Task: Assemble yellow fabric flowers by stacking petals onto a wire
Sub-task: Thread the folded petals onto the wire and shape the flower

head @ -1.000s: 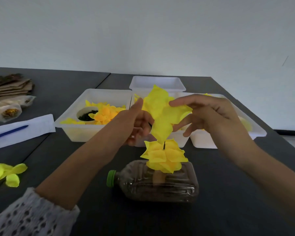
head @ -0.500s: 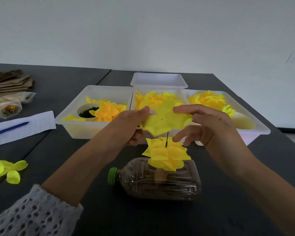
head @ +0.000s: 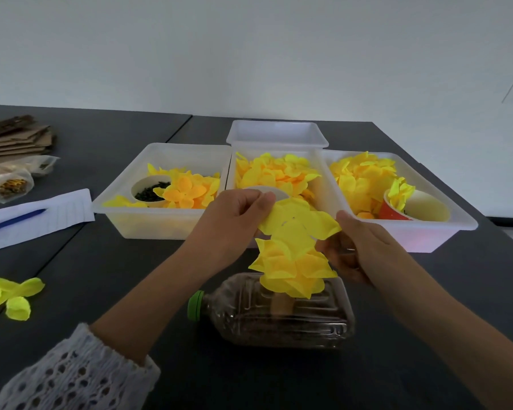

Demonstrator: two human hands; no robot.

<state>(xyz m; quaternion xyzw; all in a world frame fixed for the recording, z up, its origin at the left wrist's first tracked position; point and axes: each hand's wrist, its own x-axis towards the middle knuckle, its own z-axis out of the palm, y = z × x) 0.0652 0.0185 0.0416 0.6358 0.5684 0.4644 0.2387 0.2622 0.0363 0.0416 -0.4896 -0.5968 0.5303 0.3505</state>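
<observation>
Between your left hand (head: 234, 220) and right hand (head: 359, 250) lies a petal layer (head: 299, 223), above the stacked flower (head: 290, 270) that sits on the bottle (head: 279, 318) lying on its side just below your hands. Behind your hands three trays (head: 160, 223) of petals sit side by side, a fourth tray (head: 276, 134) behind them. Far to the left of your left hand lie the paper and pen (head: 15, 220), with loose petals (head: 9, 294) nearer you.

The light is staying dim and even, so the dark table (head: 107, 261) is looking almost black and is showing no clear shadows, while the pale wall (head: 249, 48) is looking flat grey. The wide lens is bending the table edges at the sides, and the lace sleeve (head: 71, 377) at the bottom corner is appearing slightly soft.
</observation>
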